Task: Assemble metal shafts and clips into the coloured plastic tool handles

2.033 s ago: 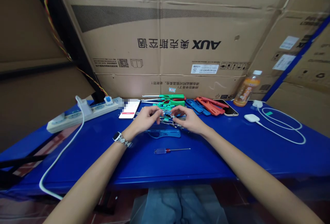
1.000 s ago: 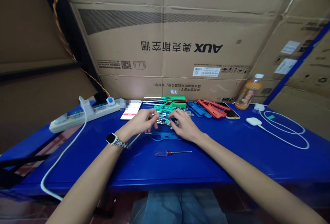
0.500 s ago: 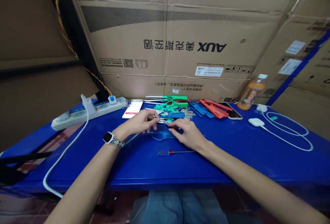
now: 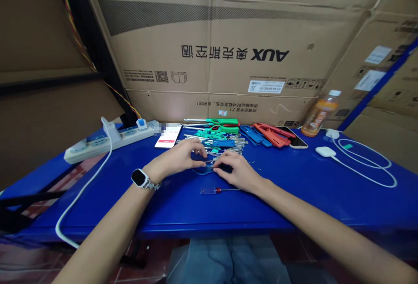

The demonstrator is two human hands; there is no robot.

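Note:
My left hand [image 4: 183, 158] and my right hand [image 4: 235, 170] meet over a blue plastic lighter shell [image 4: 201, 170] lying on the blue table [image 4: 294, 197]. Both hands have their fingers pinched together on a small metal part [image 4: 212, 167] held over the shell. A small screwdriver [image 4: 217, 191] with a clear and red handle lies just in front of my right hand. Behind the hands sits a pile of green lighter parts [image 4: 217, 133] and metal tubes [image 4: 228, 148].
Blue shells [image 4: 253, 136] and red shells [image 4: 271, 134] lie at the back beside a phone [image 4: 295, 142]. A second phone [image 4: 168, 136], a power strip [image 4: 107, 138] with a white cable, a drink bottle [image 4: 318, 114] and a charger cable [image 4: 362, 162] are on the table. Cardboard boxes [image 4: 212, 53] stand behind.
Both hands have come down and nearer to me, from the parts pile to the blue shell, carrying the small metal part.

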